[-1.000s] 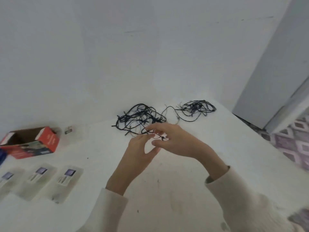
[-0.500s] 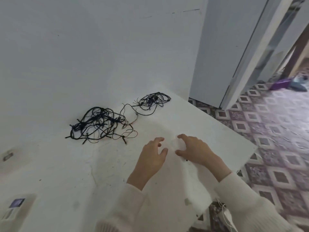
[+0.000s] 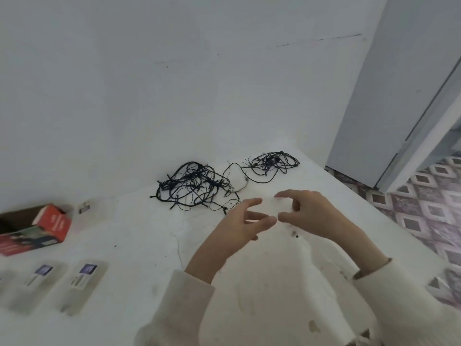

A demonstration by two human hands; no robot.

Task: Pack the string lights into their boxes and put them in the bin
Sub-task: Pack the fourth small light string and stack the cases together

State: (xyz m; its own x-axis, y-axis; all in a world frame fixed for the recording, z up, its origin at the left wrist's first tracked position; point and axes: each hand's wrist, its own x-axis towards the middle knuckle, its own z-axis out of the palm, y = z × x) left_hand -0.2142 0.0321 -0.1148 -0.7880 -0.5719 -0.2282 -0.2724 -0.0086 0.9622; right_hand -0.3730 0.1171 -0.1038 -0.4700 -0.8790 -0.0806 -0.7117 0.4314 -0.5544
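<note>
- Nearest, two cream sleeves (image 3: 182, 308) come in from the bottom edge over the white bench (image 3: 139, 248), one to each arm.
- Down at the near left, two clear packs (image 3: 83, 283) with purple labels lie flat side by side on the bench. They are too blurred to read.
- Left hand (image 3: 239, 223): raised just above the bench at centre, fingers spread and relaxed, gripping nothing.
- Right hand (image 3: 311, 213): just beside the left, fingers loosely curved, likewise holding nothing. The thumb tips of the two hands nearly meet.
- A loose wire end lies on the bench close to the left hand's fingertips. I cannot tell if it touches them.
- Far left: a red box (image 3: 47, 227) lies on its side with its end open and the dark inside showing. A small labelled piece (image 3: 84, 208) sits just beside it, towards the wall.
- Beyond the hands: the larger tangle of string lights (image 3: 192, 186), dark cord, heaped loose on the bench and well apart from the box.
- Further right, near the bench's far corner: the smaller tangle (image 3: 272, 163). One wire (image 3: 235, 168) runs between the two heaps.
- Behind it all is a plain pale wall (image 3: 199, 83). At the right are a pale door (image 3: 399, 96) and a patterned tiled floor (image 3: 429, 211).
</note>
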